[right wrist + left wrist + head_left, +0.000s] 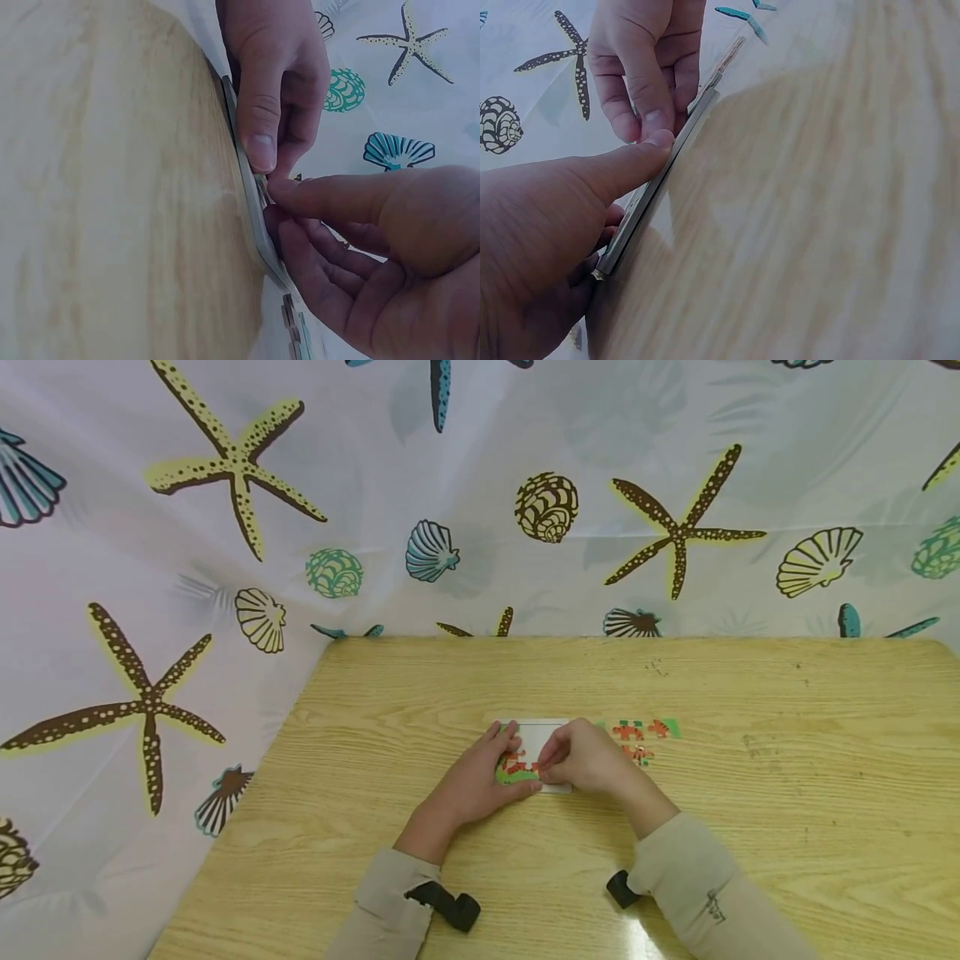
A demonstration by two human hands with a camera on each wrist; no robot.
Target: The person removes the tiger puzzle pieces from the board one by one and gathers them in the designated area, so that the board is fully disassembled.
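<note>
A small white puzzle tray lies on the table, its lower left filled with joined green and orange jigsaw pieces. My left hand grips the tray, fingers along its left side and thumb at the near edge; the left wrist view shows that thumb over the tray's rim. Over the tray's lower right, my right hand pinches a jigsaw piece between thumb and fingertips, which mostly hide it. In the right wrist view, the right fingertips come close to the left thumb.
Several loose orange and green jigsaw pieces lie just right of the tray, partly behind my right hand. The wooden table meets a white cloth printed with starfish and shells at its back and left.
</note>
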